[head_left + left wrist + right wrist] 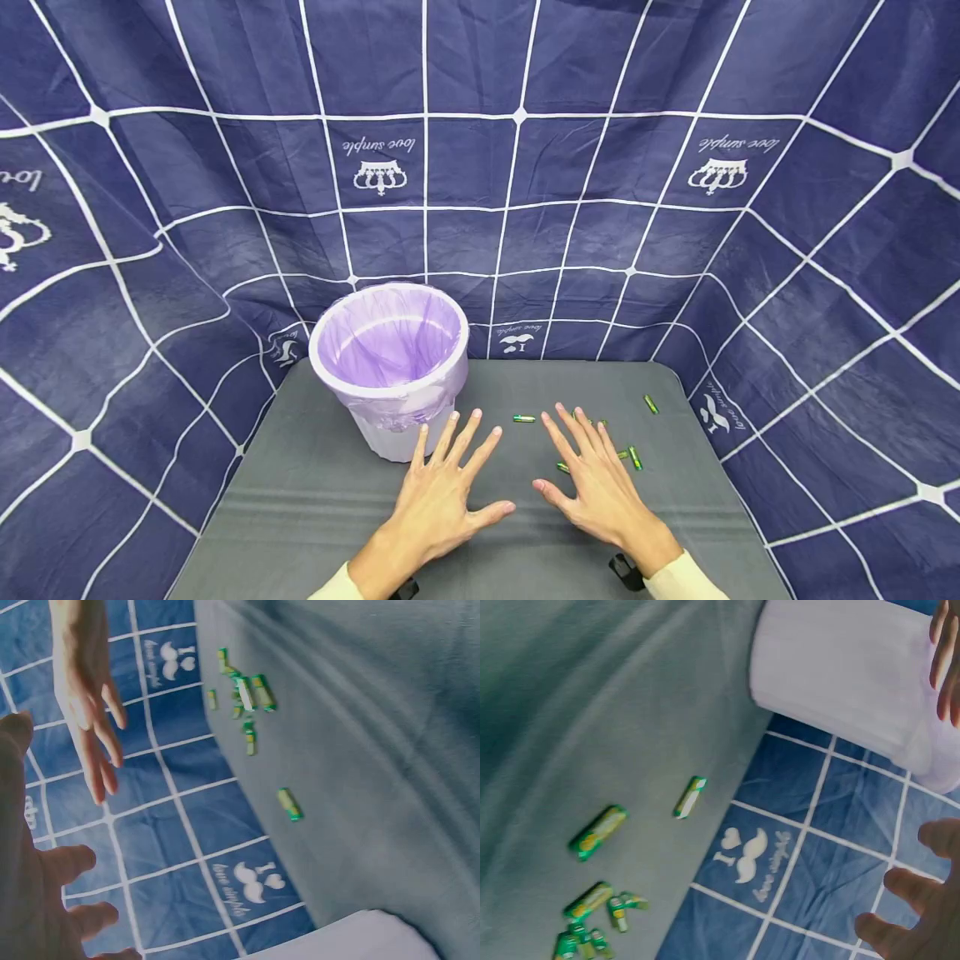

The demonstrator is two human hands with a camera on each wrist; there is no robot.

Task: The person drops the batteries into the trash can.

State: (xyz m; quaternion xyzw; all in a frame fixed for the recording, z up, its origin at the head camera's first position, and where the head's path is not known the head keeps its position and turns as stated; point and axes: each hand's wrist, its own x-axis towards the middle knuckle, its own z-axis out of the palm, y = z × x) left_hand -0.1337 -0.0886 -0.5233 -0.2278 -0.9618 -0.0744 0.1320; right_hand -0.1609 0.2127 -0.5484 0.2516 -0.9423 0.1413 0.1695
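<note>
Above the table, my left hand spreads its fingers, holding nothing, just in front of a white bin lined with a translucent purple bag. To its right my right hand is spread too, palm down and holding nothing. Several small green-and-yellow batteries lie scattered around and below the right hand, which partly hides some in the head view. One battery lies between the hands; another battery is farther back at the right. The right wrist view shows a battery apart from a loose cluster.
A grey cloth with some creases covers the table. Dark blue curtains with white grid lines hang at the back and on both sides. The bin stands at the back left, close to the curtain.
</note>
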